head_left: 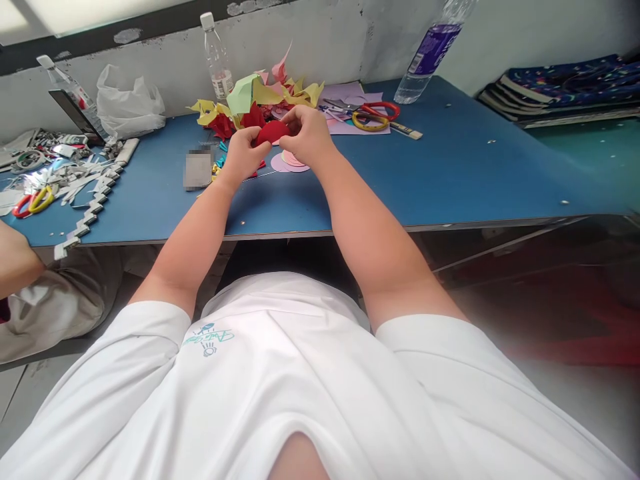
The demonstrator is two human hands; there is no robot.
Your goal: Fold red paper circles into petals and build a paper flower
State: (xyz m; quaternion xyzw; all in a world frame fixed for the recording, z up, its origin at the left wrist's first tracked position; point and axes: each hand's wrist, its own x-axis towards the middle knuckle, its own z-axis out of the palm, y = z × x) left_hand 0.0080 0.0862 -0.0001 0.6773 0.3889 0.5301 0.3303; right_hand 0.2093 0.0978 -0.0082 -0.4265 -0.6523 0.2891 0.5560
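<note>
A red piece of paper [273, 132], rounded in outline, is held up above the blue table between my two hands. My left hand [243, 155] pinches its left edge, and my right hand [309, 137] grips its right side with thumb and fingers. Below them lie pink and purple paper circles [290, 161], partly covered by my right hand. Behind my hands is a heap of folded paper flowers [255, 93] in yellow, green, red and pink. Small blue and yellow bits lie beside my left wrist.
Scissors [373, 119] with red and yellow handles rest on purple paper [345, 93] at the back. Bottles [217, 67] and a plastic bag [129, 103] stand along the wall. At left are paper strips, more scissors [34, 201] and another person's arm [17, 260].
</note>
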